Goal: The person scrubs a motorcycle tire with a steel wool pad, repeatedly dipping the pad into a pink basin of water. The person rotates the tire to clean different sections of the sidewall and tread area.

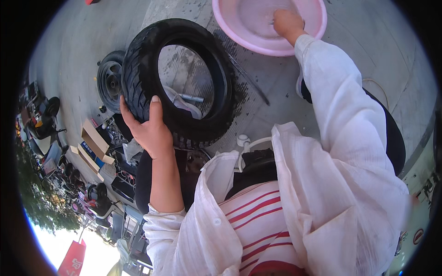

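Note:
A black rubber tyre (pixel 221 114) with a chunky tread stands tilted before me on wet concrete. My left hand (pixel 152 126) grips its near left side, thumb on the sidewall and fingers over the tread. Inside a pink plastic basin (pixel 238 39) at the top, my right hand (pixel 288 24) is closed around a small object. Only a silvery tip (pixel 271 22) of that object shows, so its kind is unclear. Between tyre and basin lies a long metal bar (pixel 250 81). Through the tyre's opening I see a light shoe (pixel 183 105) and a metal tube (pixel 191 98).
A wheel with a metal hub (pixel 112 84) lies left of the tyre, partly behind it. An open cardboard box (pixel 95 141) and assorted parts crowd the left side. Motor scooters (pixel 96 200) stand farther off. A white tubular frame (pixel 246 146) is close to my lap.

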Available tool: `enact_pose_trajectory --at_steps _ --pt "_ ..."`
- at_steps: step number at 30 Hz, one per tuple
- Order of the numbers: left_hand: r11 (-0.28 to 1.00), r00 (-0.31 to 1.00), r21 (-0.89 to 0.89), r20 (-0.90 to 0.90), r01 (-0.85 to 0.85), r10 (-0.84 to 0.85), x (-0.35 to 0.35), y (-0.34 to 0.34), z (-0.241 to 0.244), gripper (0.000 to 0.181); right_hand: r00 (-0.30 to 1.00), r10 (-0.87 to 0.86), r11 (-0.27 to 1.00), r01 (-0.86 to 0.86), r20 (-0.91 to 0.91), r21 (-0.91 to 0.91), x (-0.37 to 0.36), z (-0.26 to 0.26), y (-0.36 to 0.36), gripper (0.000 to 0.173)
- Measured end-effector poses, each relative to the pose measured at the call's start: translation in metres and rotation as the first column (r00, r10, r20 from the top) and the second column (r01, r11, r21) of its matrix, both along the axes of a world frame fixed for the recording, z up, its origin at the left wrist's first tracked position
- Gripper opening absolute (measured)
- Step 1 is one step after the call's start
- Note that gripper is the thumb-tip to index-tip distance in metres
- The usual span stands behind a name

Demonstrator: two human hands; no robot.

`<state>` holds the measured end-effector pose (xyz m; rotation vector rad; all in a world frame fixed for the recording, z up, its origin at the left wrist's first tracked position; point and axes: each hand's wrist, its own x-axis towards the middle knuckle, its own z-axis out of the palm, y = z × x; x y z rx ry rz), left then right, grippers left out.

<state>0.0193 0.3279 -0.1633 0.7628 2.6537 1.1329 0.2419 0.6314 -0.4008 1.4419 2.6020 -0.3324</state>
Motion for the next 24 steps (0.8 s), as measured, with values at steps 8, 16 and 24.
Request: enact_pose_trajectory --at_steps 8,16,24 --pt "1.0 0.999 -0.006 -0.036 -0.001 0.001 -0.002 -0.005 -0.004 0.076 0.719 -0.383 0.848 0.024 -0.58 -0.53 -0.061 0.046 -0.145 0.042" --pt "1.0 1.0 0.014 -0.013 -0.001 0.001 -0.002 -0.008 -0.007 0.079 0.832 -0.246 0.919 0.037 -0.497 -0.393 -0.081 0.0 -0.19 0.016" --pt "0.998 0.998 0.05 0.051 -0.041 0.038 -0.009 -0.007 -0.008 0.079 0.863 -0.219 0.918 0.025 -0.455 -0.395 -0.072 -0.017 -0.219 0.014"
